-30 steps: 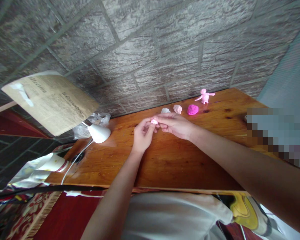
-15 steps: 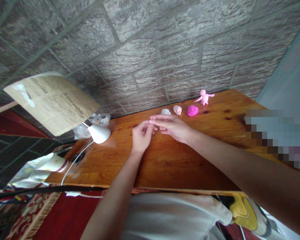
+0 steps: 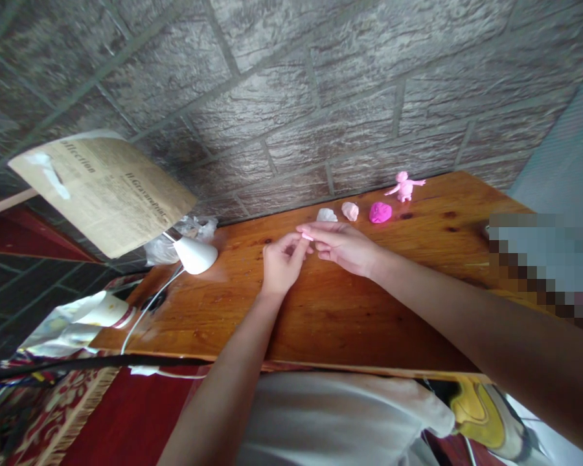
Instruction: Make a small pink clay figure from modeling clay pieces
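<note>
Behind the desk (image 3: 199, 330), which is glossy orange-brown wood with dark knots, there's a grey wall (image 3: 252, 103) done in big rough stone-look blocks. A white-based lamp (image 3: 197, 255) with a printed paper shade (image 3: 102, 194) sits toward the left end, pretty neat. Red fabric (image 3: 126, 414) and a fringed patterned rug (image 3: 68, 408) show lower left, and pale bluish material (image 3: 563, 155) hangs at the far right.
</note>
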`<state>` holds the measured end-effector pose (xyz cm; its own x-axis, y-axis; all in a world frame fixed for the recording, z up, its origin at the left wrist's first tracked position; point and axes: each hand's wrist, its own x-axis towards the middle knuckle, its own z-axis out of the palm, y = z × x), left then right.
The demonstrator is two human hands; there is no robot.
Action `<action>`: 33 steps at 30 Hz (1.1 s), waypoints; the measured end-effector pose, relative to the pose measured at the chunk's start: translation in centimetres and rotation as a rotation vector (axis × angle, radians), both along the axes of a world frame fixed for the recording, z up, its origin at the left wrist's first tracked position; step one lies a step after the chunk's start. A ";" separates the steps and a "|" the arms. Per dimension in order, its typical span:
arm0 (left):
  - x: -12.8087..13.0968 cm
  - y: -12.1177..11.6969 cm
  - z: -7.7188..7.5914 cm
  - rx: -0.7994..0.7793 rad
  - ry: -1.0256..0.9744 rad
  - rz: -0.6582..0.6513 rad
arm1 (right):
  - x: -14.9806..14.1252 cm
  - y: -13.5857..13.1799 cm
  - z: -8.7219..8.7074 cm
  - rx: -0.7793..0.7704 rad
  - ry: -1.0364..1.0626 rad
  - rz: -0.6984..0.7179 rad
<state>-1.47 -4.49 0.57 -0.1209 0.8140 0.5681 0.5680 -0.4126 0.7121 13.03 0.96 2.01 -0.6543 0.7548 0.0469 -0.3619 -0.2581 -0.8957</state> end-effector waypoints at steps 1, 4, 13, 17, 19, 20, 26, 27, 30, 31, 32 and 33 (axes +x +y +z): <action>-0.1 0.0 -0.1 -0.001 0.004 -0.001 | 0.0 0.0 -0.2 0.018 -0.003 -0.002; -0.3 -0.1 -0.2 -0.006 0.023 -0.003 | -0.2 0.0 -0.7 0.052 -0.006 -0.007; -0.5 -0.1 -0.3 -0.022 0.045 0.024 | -0.5 -1.1 -0.9 -0.042 -0.018 0.002; -0.2 0.1 -0.1 -0.035 -0.016 0.021 | -0.3 -0.8 -0.6 -0.002 -0.010 0.025; -0.1 0.2 0.2 -0.046 -0.080 0.021 | -0.1 -0.4 -0.4 0.003 -0.016 0.030; 0.0 0.3 0.3 -0.058 -0.122 0.013 | 0.0 -0.3 -0.2 0.004 -0.016 0.027; 0.1 0.5 0.6 -0.238 -0.417 -0.140 | 0.9 0.5 0.7 0.027 0.056 0.130; 0.2 0.5 0.7 -0.285 -0.467 -0.170 | 1.0 0.6 0.9 0.029 0.065 0.152; 0.3 0.3 0.8 -0.403 -0.567 -0.256 | 1.2 0.6 1.0 0.052 0.069 0.190; 0.3 0.2 0.9 -0.429 -0.581 -0.277 | 1.2 0.5 1.0 0.065 0.068 0.200; 0.3 0.1 0.9 -0.452 -0.589 -0.296 | 1.2 0.5 1.0 0.080 0.068 0.210; 0.3 0.1 0.9 -0.473 -0.591 -0.313 | 1.2 0.4 0.9 0.097 0.068 0.225</action>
